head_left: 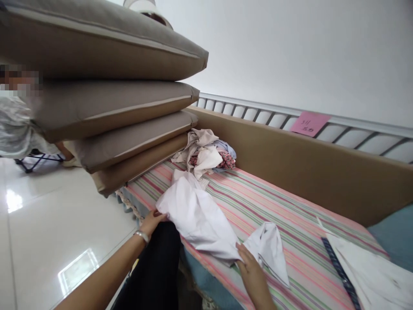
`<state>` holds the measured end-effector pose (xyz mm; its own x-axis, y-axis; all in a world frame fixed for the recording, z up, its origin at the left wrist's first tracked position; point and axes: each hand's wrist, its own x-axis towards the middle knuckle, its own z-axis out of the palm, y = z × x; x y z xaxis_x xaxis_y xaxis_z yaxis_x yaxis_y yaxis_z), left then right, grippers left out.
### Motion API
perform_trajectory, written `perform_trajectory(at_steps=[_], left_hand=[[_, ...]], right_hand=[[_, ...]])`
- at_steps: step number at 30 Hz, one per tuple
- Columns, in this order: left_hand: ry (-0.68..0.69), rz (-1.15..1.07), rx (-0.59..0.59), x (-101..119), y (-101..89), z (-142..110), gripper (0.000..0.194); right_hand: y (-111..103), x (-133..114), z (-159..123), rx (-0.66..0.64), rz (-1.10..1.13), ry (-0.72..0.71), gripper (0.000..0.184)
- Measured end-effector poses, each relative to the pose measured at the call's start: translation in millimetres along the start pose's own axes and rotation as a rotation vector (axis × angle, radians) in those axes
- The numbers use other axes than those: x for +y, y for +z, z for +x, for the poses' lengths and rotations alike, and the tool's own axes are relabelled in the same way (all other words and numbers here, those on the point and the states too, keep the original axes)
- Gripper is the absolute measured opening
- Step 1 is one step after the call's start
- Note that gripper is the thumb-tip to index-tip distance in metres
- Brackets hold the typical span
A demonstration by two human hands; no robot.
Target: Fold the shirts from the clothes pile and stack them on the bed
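Observation:
A white shirt [200, 215] lies loosely folded and wrinkled along the front edge of the striped cover. At its near left corner, my left hand [152, 223], with a bracelet on the wrist, pinches the fabric. The fingers of my right hand [251, 269] are closed on the shirt's right end, the thumb side partly hidden. Just beyond that hand, a white sleeve-like piece [269, 247] spreads over the stripes; whether it joins the shirt is hard to see. A heap of crumpled clothes [209, 153], pale, blue and red-patterned, sits behind the shirt.
Thick grey-brown cushions [122, 99] are stacked at the left, with a pale hat-like thing [146, 8] on top. Another white garment [371, 267] with a dark patterned strip lies at right. A pink note [310, 123] hangs on the back rail. Another person sits far left.

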<state>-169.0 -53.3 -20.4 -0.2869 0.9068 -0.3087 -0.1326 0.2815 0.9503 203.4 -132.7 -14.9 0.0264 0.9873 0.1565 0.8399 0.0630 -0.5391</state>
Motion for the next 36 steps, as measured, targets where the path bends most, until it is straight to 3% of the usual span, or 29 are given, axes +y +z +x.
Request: perform_trajectory(at_steps=[4, 9, 12, 14, 16, 19, 24, 27, 31, 36], left_hand=[[-0.061, -0.146, -0.030, 23.1, 17.1, 7.0, 0.045], [0.149, -0.236, -0.162, 90.2, 21.7, -6.4, 0.045], [0.246, -0.175, -0.186, 126.4, 27.2, -2.5, 0.044], [0.216, -0.075, -0.151, 134.0, 32.2, 7.3, 0.042], [0.178, 0.025, -0.115, 127.0, 34.0, 16.8, 0.042], [0.177, 0.149, -0.084, 100.7, 27.0, 21.7, 0.041], [0.221, 0.296, -0.148, 60.8, 11.9, 14.1, 0.034], [0.268, 0.377, -0.190, 46.4, 11.8, 14.9, 0.047], [0.541, 0.692, -0.235, 34.0, 11.8, 25.1, 0.063], [0.854, 0.975, -0.161, 32.9, 11.8, 44.8, 0.062]], right_hand=[[-40.2, -22.4, 6.1, 0.017, 0.215, 0.185, 0.047], [-90.5, -33.9, 1.4, 0.062, 0.434, 0.329, 0.053], [-98.1, -32.2, 10.4, 0.067, 0.525, 0.404, 0.053], [-89.4, -25.4, 19.8, 0.050, 0.418, 0.441, 0.048], [-74.0, -15.6, 26.2, 0.036, 0.267, 0.462, 0.044], [-52.2, -3.6, 22.9, 0.051, 0.150, 0.435, 0.053], [-32.4, -13.9, 2.1, 0.114, -0.062, 0.130, 0.051], [-18.2, -25.6, -1.0, 0.061, -0.159, -0.036, 0.044], [1.8, -25.4, 6.1, 0.046, -0.268, -0.115, 0.042], [9.5, -14.4, 18.4, 0.038, -0.195, -0.087, 0.032]])
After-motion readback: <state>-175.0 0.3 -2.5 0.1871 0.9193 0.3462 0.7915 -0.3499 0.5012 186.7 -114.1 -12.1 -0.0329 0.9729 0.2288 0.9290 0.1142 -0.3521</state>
